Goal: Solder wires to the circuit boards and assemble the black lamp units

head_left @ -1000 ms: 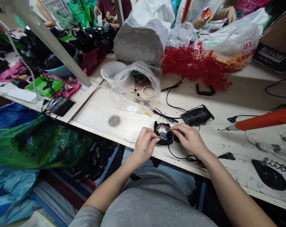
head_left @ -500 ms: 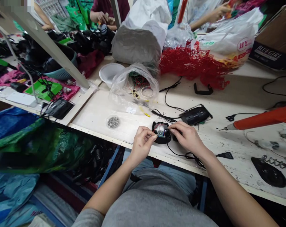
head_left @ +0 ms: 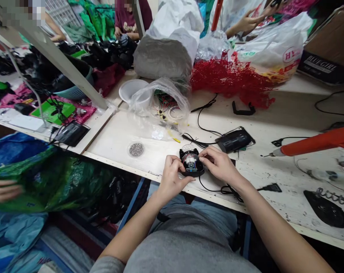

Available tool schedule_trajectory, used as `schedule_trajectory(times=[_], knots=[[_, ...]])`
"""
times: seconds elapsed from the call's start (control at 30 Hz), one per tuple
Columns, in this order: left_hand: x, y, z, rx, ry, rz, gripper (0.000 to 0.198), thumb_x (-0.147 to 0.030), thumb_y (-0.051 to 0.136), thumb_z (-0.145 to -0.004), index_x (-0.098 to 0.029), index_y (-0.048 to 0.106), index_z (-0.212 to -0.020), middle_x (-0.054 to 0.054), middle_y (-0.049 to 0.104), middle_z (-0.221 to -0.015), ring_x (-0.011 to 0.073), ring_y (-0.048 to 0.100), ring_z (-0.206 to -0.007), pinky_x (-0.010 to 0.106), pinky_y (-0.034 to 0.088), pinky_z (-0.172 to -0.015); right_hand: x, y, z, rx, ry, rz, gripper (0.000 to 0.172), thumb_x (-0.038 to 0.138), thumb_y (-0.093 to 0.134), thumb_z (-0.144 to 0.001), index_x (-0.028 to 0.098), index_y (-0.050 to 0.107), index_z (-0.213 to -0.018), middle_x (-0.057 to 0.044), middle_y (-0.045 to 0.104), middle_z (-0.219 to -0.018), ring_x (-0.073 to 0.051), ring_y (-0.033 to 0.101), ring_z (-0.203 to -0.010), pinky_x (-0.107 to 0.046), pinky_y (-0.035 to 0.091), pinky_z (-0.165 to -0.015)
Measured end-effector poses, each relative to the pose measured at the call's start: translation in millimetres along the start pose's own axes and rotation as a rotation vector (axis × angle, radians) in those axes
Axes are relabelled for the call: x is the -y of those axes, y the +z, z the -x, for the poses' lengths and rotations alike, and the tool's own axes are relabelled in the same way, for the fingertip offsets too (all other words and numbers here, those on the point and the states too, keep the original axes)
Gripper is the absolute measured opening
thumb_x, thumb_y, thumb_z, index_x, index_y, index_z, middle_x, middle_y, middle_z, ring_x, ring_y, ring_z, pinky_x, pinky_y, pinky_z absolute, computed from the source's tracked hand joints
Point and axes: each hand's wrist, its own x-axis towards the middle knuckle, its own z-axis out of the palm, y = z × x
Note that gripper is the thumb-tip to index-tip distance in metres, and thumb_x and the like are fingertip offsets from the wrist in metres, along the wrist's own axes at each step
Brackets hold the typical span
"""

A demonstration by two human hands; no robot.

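A small black plastic housing lies near the table's front edge, its inside facing up. A small circuit board, a pale round part and thin red and blue wires show within it. My left hand grips the housing's left side, thumb along the front rim and fingers bent at the edge. On the other side, the fingers of my right hand close at the right rim; whether they also pinch a wire is hidden. A black cord runs from the housing to the right.
A round dish of small screws sits to the left. Behind are a clear bag of wired parts, a white bowl and a black lamp-like unit. An orange-handled electric screwdriver juts in from the right. Another person's hand appears at far left.
The housing has shifted slightly left and turned, showing more of its inside. My left thumb has moved down along its front rim. Another person's hand has come in at the far left.
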Motion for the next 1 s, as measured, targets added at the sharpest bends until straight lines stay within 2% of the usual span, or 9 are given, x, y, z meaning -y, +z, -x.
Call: schedule_trajectory(times=[0.1, 0.2, 0.37, 0.47, 0.6, 0.7, 0.9, 1.0], knots=[[0.4, 0.9, 3.3, -0.008, 0.085, -0.116, 0.053, -0.014, 0.093, -0.06, -0.02, 0.048, -0.087, 0.003, 0.046, -0.1, 0.0216, 0.056, -0.097, 0.036, 0.056, -0.083, -0.8, 2.6, 0.6, -0.001, -0.005, -0.032, 0.01, 0.025, 0.058, -0.091, 0.021, 0.063, -0.083, -0.004, 0.062, -0.084, -0.019, 0.061, -0.076, -0.031, 0.047, -0.068], [1.5, 1.5, 7.2, 0.014, 0.177, -0.195, 0.047, -0.011, 0.085, -0.07, -0.02, 0.047, -0.095, 0.007, 0.048, -0.106, 0.0246, 0.056, -0.105, 0.038, 0.055, -0.087, -2.0, 4.2, 1.4, -0.004, -0.002, -0.06, 0.014, 0.03, 0.062, -0.091, 0.021, 0.062, -0.08, -0.004, 0.06, -0.082, -0.018, 0.059, -0.072, -0.03, 0.046, -0.065], [6.9, -1.4, 7.4, 0.009, 0.313, -0.223, 0.032, -0.027, 0.076, -0.086, -0.02, 0.048, -0.099, 0.01, 0.054, -0.109, 0.0247, 0.059, -0.104, 0.037, 0.057, -0.084, -4.2, 5.0, 0.3, -0.015, -0.016, -0.027, 0.02, 0.033, 0.06, -0.094, 0.021, 0.061, -0.078, -0.003, 0.058, -0.077, -0.017, 0.055, -0.068, -0.029, 0.042, -0.062], [10.7, -4.1, 5.7, 0.009, 0.321, -0.205, 0.034, -0.034, 0.077, -0.087, -0.019, 0.05, -0.1, 0.01, 0.057, -0.108, 0.0239, 0.062, -0.104, 0.035, 0.058, -0.083, -3.5, 5.2, -1.4, -0.024, -0.039, -0.009, 0.019, 0.032, 0.06, -0.095, 0.021, 0.061, -0.08, -0.002, 0.058, -0.077, -0.017, 0.055, -0.069, -0.029, 0.041, -0.063], [14.4, -5.5, 4.7, -0.002, 0.322, -0.208, 0.032, -0.035, 0.077, -0.087, -0.02, 0.052, -0.101, 0.01, 0.059, -0.109, 0.0233, 0.064, -0.106, 0.035, 0.06, -0.083, -0.6, 6.5, -3.2, -0.042, -0.078, -0.001, 0.01, 0.028, 0.059, -0.096, 0.021, 0.061, -0.088, -0.003, 0.06, -0.085, -0.018, 0.057, -0.075, -0.03, 0.042, -0.068], [15.7, -5.0, 2.6, -0.022, 0.367, -0.192, 0.032, -0.037, 0.075, -0.089, -0.019, 0.053, -0.103, 0.01, 0.061, -0.107, 0.0225, 0.065, -0.105, 0.034, 0.06, -0.083, 0.6, 6.6, -4.7, -0.034, -0.089, 0.009, 0.011, 0.027, 0.055, -0.098, 0.022, 0.058, -0.088, -0.003, 0.06, -0.086, -0.019, 0.057, -0.077, -0.031, 0.043, -0.071], [17.2, -5.0, -6.9, -0.015, 0.43, -0.187, 0.051, -0.049, 0.069, -0.09, -0.016, 0.052, -0.124, 0.011, 0.063, -0.104, 0.0222, 0.067, -0.1, 0.037, 0.062, -0.082, -1.4, 2.7, -10.1, 0.023, -0.078, -0.026, 0.016, 0.027, 0.053, -0.099, 0.022, 0.054, -0.083, -0.003, 0.059, -0.084, -0.018, 0.056, -0.076, -0.031, 0.043, -0.073], [19.1, -6.4, -10.9, 0.0, 0.442, -0.223, 0.048, -0.052, 0.071, -0.088, -0.016, 0.055, -0.115, 0.016, 0.063, -0.117, 0.0262, 0.067, -0.113, 0.041, 0.063, -0.089, -3.3, 2.0, -12.3, 0.053, -0.06, -0.049, 0.016, 0.026, 0.053, -0.098, 0.022, 0.053, -0.083, -0.002, 0.058, -0.082, -0.018, 0.056, -0.075, -0.031, 0.042, -0.072]])
